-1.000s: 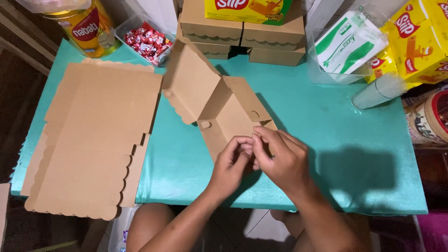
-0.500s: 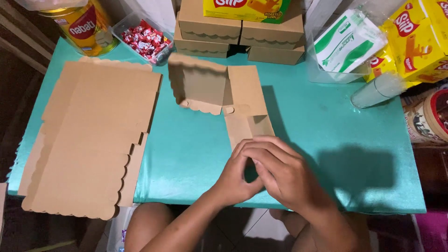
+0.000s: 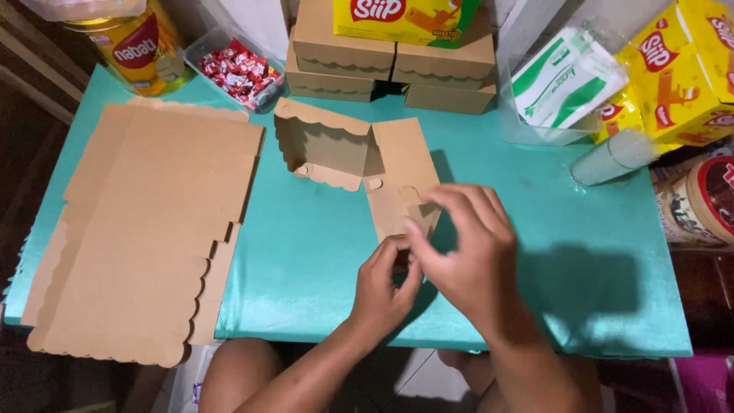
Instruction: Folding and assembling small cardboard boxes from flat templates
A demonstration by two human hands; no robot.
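Head view: half-folded cardboard box [image 3: 359,164] lies mid-table on teal table [image 3: 306,252], lid panel raised at far end. Left hand [image 3: 386,287] pinches near flap edge; right hand [image 3: 462,252] curls over same flap, fingers closed on card. Stack of flat blanks [image 3: 145,229] left, well apart. Advice: crease along score line, support wall underneath, seat tab squarely in slot.

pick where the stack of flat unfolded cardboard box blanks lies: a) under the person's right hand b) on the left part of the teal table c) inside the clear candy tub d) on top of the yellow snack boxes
b: the stack of flat cardboard box blanks lies on the left part of the teal table, apart from both hands, which work on the half-folded cardboard box near the middle.
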